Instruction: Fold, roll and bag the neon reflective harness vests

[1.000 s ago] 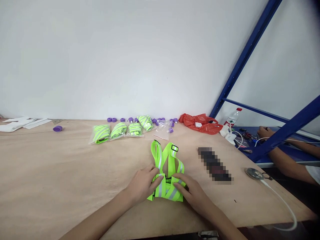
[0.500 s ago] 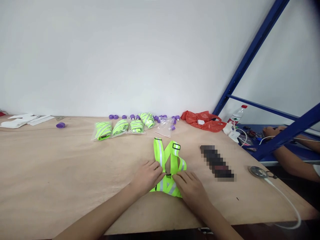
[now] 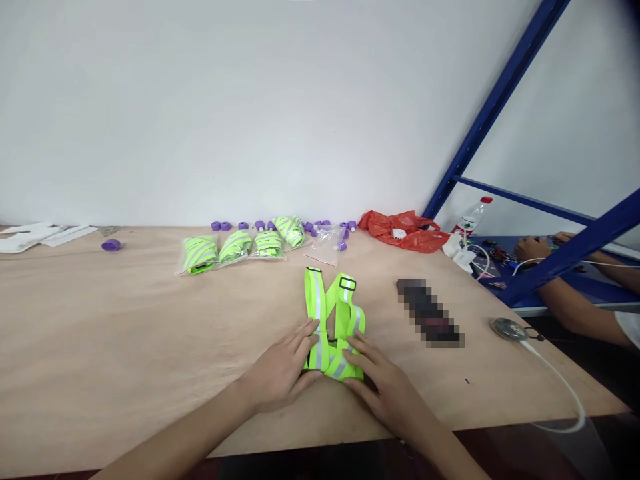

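A neon-green strap harness [image 3: 316, 300] with silver stripes and black buckles lies partly folded on the wooden table [image 3: 150, 347]. My left hand [image 3: 284, 365] rests on its lower left side, fingers extended and thumb apart along the bottom edge. On the lower right side lies my right hand [image 3: 383, 380], its fingers spread over the straps. The bottom of the harness sits between both hands. Behind it is a clear plastic bag [image 3: 326, 245], beside several bagged green strap bundles [image 3: 201, 253].
Purple rings [image 3: 243, 226] line the wall. A red plastic bag [image 3: 405, 230], a pixelated dark object [image 3: 429, 313] and a round device [image 3: 509, 329] with a white cable are to the right. Beyond the blue frame [image 3: 493, 110], another person's hands work near a bottle [image 3: 473, 217].
The lower part of the harness is now folded up over its middle. Both hands have shifted to its lower sides, with fingers and thumbs spread more. The view has tilted slightly.
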